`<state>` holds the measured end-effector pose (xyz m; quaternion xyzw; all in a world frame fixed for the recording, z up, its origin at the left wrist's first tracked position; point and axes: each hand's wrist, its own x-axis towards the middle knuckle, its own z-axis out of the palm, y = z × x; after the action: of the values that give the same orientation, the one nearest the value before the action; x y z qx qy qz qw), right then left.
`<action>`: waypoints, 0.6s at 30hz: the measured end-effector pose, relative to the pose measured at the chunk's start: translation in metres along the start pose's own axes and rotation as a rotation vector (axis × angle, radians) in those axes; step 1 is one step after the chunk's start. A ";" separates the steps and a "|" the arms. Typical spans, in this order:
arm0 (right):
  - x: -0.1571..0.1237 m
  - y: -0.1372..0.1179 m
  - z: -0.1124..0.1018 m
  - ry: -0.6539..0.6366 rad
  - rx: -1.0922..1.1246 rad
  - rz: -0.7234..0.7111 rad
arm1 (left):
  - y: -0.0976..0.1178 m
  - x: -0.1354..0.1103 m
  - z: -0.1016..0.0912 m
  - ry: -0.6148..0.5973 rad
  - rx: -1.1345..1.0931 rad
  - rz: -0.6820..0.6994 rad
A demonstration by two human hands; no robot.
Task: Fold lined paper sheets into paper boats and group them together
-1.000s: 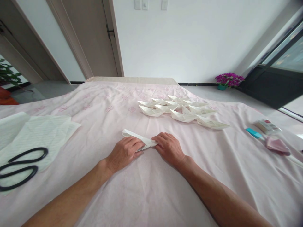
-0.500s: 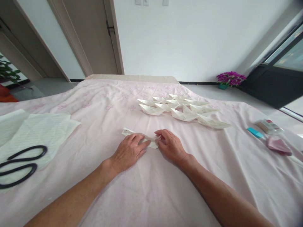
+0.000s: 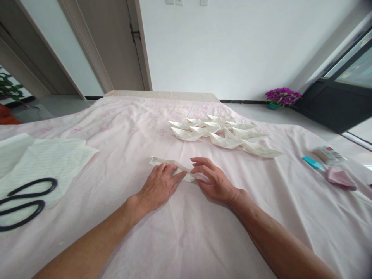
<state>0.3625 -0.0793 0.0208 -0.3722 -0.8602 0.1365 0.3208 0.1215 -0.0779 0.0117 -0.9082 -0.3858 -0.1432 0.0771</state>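
A narrow folded strip of white paper (image 3: 188, 177) lies on the pink cloth in front of me, partly hidden by my fingers. My left hand (image 3: 159, 182) presses and holds it from the left, fingers bent over it and thumb along its near side. My right hand (image 3: 215, 180) is at the strip's right end, its fingers apart and thumb low; whether a fingertip touches the paper is hard to tell. Beyond the hands stand several folded paper boats (image 3: 226, 139) in a cluster.
To the left, black-handled scissors (image 3: 43, 188) rest on lined paper sheets (image 3: 62, 155). On the right lie a blue item (image 3: 312, 162), a clear-wrapped packet (image 3: 331, 155) and a pink cloth-like piece (image 3: 340, 178). Purple flowers (image 3: 283, 97) stand on the floor beyond the bed-like surface.
My right hand has opened its fingers and shifted slightly right, away from the paper. The left hand stays on the strip, almost unmoved.
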 end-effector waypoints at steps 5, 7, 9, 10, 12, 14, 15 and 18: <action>0.001 -0.001 -0.003 -0.058 -0.167 -0.016 | -0.001 -0.001 0.003 0.003 -0.005 -0.010; 0.003 0.000 -0.003 -0.072 -0.230 -0.010 | -0.001 -0.001 0.003 -0.001 -0.009 -0.009; 0.004 0.001 -0.003 -0.077 -0.263 -0.015 | -0.001 -0.001 0.004 0.000 -0.019 -0.008; 0.004 0.001 -0.002 -0.080 -0.272 -0.018 | -0.001 -0.001 0.004 0.004 -0.025 -0.005; 0.005 0.002 0.001 -0.083 -0.282 -0.019 | -0.002 -0.001 0.004 0.016 -0.039 0.000; 0.006 0.002 0.004 -0.085 -0.284 -0.004 | -0.002 -0.001 0.005 0.025 -0.054 0.008; 0.006 0.002 0.005 -0.085 -0.284 0.010 | -0.003 -0.001 0.005 0.026 -0.061 0.010; 0.009 0.000 0.009 -0.072 -0.286 0.058 | -0.003 -0.002 0.007 0.035 -0.082 0.017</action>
<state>0.3521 -0.0731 0.0178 -0.4337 -0.8706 0.0353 0.2294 0.1193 -0.0749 0.0046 -0.9112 -0.3702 -0.1743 0.0477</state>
